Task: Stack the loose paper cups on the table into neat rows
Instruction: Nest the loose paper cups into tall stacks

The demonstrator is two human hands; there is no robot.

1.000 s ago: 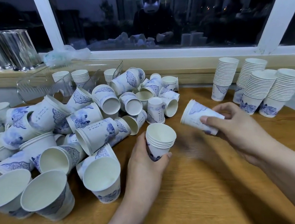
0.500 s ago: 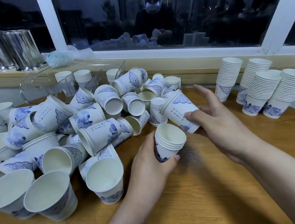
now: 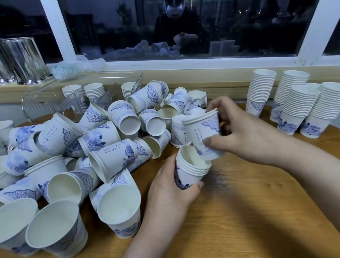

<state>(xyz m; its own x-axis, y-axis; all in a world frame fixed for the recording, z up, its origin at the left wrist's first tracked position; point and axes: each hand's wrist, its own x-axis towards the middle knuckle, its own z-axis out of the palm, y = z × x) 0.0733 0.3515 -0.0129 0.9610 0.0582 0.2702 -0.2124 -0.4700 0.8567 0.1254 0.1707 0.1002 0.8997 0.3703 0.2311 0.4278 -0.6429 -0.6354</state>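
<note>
Wooden table (image 3: 249, 215), seen from above and in front, beneath a dark window (image 3: 184, 21). Left and centre: a heap of loose paper cups (image 3: 106, 140), white with blue print, lying on their sides, upright and partly nested. Far right: four finished stacks (image 3: 297, 101) standing just beside one another in a neat group. Far left, on the sill: clear containers (image 3: 8, 58) and a crumpled plastic bag (image 3: 77, 65).

Centre, near the heap's right edge: a short stack (image 3: 191, 171) of nested cups, mouth tilted up and to the right, gripped round its lower wall by the left hand (image 3: 172, 192), fingers curled about it. Just above, the right hand (image 3: 241, 133) pinches a held cup (image 3: 205, 133), which shows more than one rim and may be several nested, thumb on the near wall and fingers on the far side; its base points down into the mouth of the short stack, touching or nearly so.

Handling, by judgement: the cups are very light, thin-walled and easily crushed, stiffest at the rolled rim and base, so a gentle hold on the wall suits them; misalignment on entry would likely buckle a rim

Both forearms reach in from the near right, wrists roughly level
</note>
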